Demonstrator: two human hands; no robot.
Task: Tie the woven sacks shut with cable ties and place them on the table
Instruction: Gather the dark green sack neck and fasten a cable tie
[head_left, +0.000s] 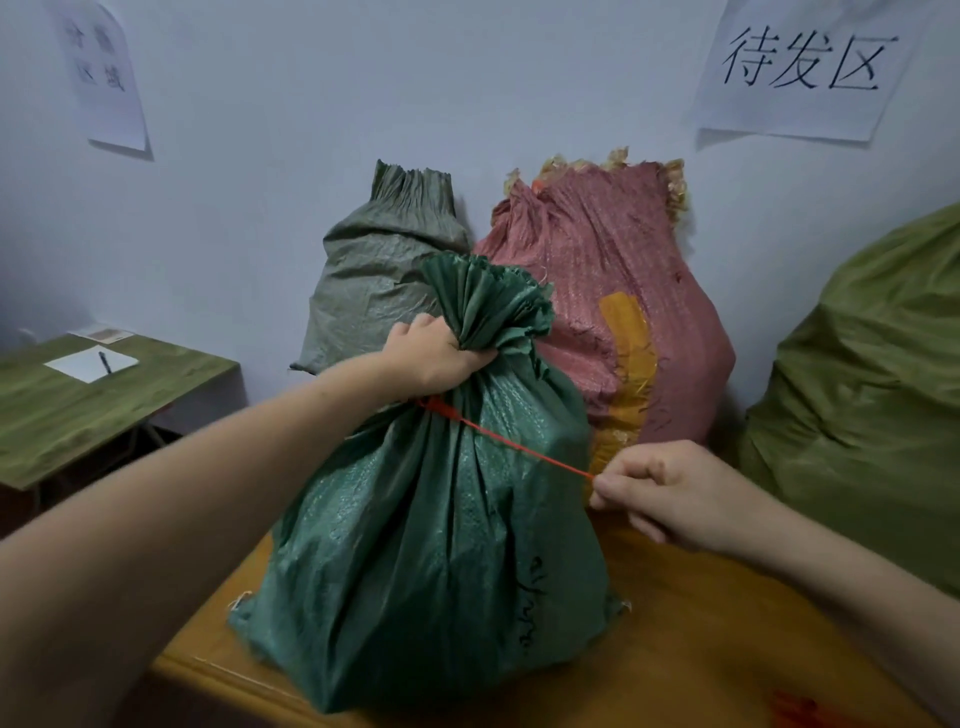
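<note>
Dark green sack (431, 545) upright on worktop (701, 649). Left hand (441, 358) fingers clamped on gathered neck; right hand (670, 493) fingers pinched on red cable tie (511, 444) tail. Risk: tail slips from pinch, or tie rides below bunched neck, leaving closure loose.

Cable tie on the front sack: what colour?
Red; the cable tie shows clearly in the head view against the dark green sack.

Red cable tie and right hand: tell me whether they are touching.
Touching. The head view shows the right hand pinching the free end of the red cable tie, which runs taut from the dark green sack neck.
</note>
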